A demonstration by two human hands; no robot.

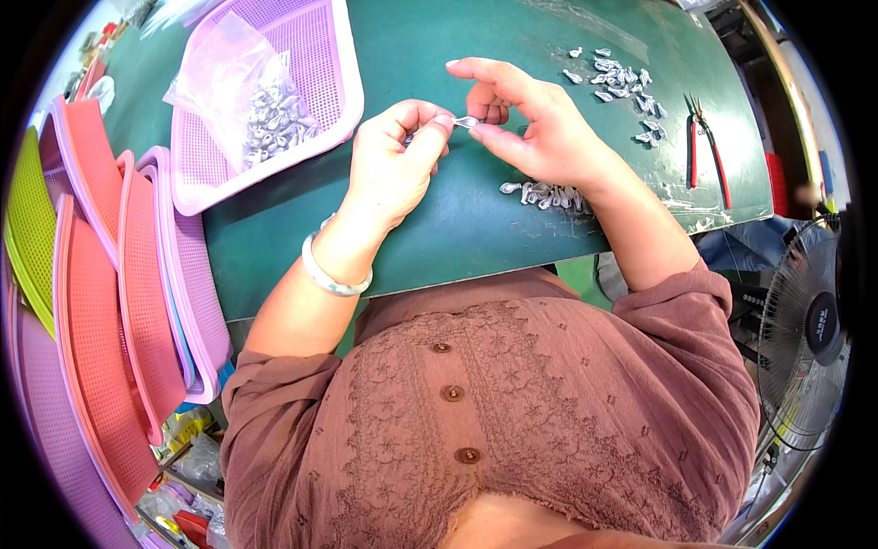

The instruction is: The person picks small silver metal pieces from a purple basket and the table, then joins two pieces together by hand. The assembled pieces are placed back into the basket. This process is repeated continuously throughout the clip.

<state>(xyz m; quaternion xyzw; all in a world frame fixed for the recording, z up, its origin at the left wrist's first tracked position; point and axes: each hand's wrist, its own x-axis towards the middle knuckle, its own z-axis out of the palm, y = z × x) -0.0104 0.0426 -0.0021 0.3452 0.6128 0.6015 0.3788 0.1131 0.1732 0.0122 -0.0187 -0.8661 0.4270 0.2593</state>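
Above the green table, my left hand pinches a small silver teardrop-shaped metal piece between thumb and forefinger. Its narrow part disappears under the fingertips, while the rounded end sticks out toward the right. Facing it is my right hand, forefinger stretched away from the thumb and the other fingers curled. The right thumb tip is very close to the piece; whether they touch I cannot tell. Below the right wrist lies a pile of similar silver pieces, partly covered by the forearm. Another loose group of silver pieces is spread farther right.
Red-handled pliers lie at the table's right side. A lilac perforated basket at the left holds a clear plastic bag of silver pieces. Several stacked baskets crowd the left edge. A fan stands at the right.
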